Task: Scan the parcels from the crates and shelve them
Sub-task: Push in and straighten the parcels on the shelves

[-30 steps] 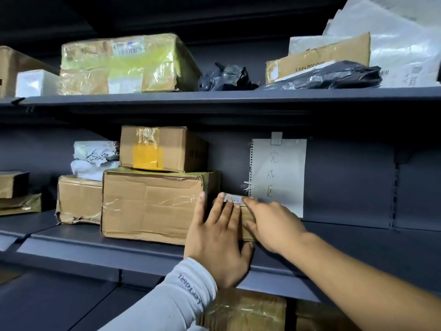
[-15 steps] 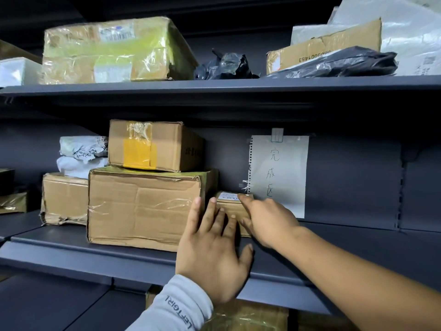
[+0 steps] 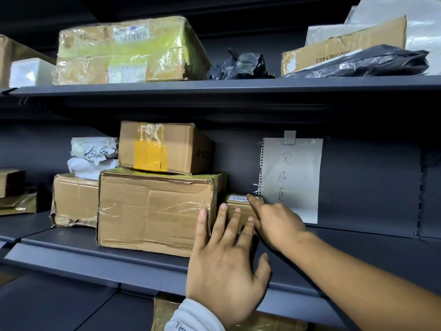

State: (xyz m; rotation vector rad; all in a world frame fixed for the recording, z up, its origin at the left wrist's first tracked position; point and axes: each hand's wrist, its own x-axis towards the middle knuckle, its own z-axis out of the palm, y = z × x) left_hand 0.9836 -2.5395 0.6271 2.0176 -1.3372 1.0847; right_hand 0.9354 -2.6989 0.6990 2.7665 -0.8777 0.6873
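Item: one small cardboard parcel (image 3: 239,206), brown, with a white barcode label on its top face, standing on the middle shelf (image 3: 143,256) wedged between the large taped carton (image 3: 155,211) and the handwritten paper note (image 3: 292,177) on the back panel. We laid our left hand (image 3: 224,263) flat against its front, fingers straight and spread wide; our right hand (image 3: 278,223) reached in from the right, fingers extended, the forefinger touching the label edge. Most of the parcel's front and right side was covered by our fingers, and the label print was too small to read. Compared with a second earlier, the parcel sat deeper, further behind the carton's front face.
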